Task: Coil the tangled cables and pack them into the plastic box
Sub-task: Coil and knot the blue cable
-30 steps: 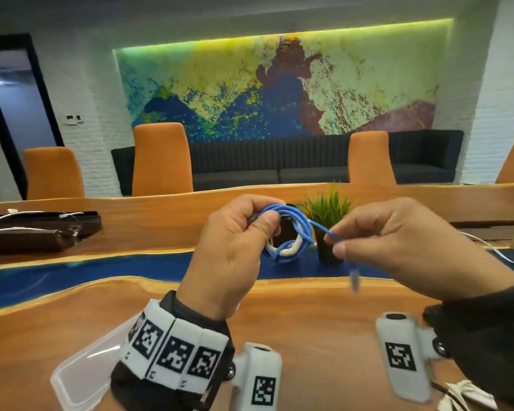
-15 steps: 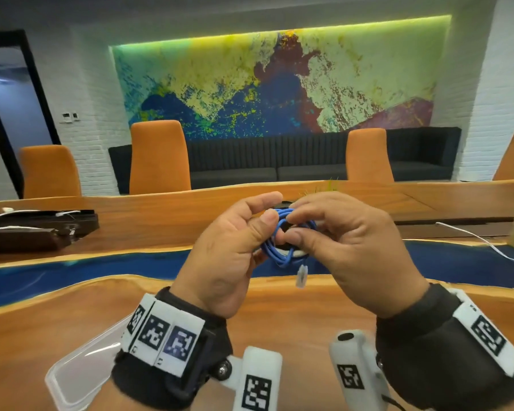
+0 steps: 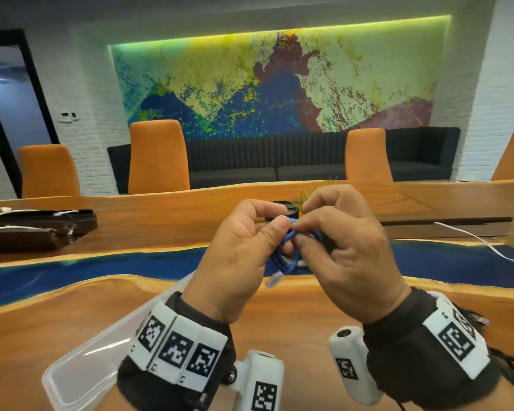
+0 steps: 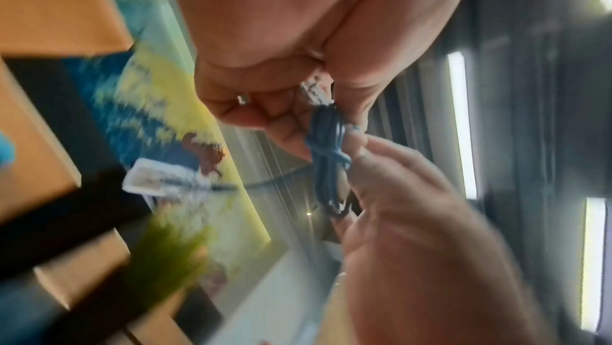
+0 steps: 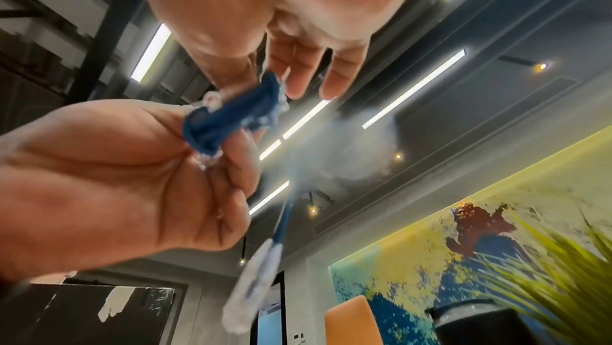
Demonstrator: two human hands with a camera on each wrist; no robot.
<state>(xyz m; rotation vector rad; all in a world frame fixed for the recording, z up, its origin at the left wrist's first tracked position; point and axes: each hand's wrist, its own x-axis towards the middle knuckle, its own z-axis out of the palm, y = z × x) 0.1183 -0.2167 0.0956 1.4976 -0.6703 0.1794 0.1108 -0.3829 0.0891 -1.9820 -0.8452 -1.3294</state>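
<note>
A small coil of blue cable (image 3: 288, 247) is held up in front of me, above the wooden table (image 3: 294, 310). My left hand (image 3: 267, 232) grips the coil with thumb on top and fingers curled behind. My right hand (image 3: 306, 229) pinches the same coil from the right side. A clear plug (image 3: 274, 280) on the cable's loose end dangles below the hands. In the left wrist view the blue coil (image 4: 326, 157) sits between both hands. The right wrist view shows the coil (image 5: 228, 117) pinched and the plug (image 5: 251, 298) hanging blurred. The clear plastic box (image 3: 80, 366) lies at the lower left, partly behind my left wrist.
A potted green plant (image 3: 303, 200) stands just behind the hands. A dark tray with white cables (image 3: 33, 229) sits on the table at the far left. Another white cable (image 3: 484, 241) runs across the right side. Orange chairs (image 3: 158, 155) line the far edge.
My right hand moved left from pulling the loose end outward and closed in on the coil. The plug swung from the right side to below the left hand.
</note>
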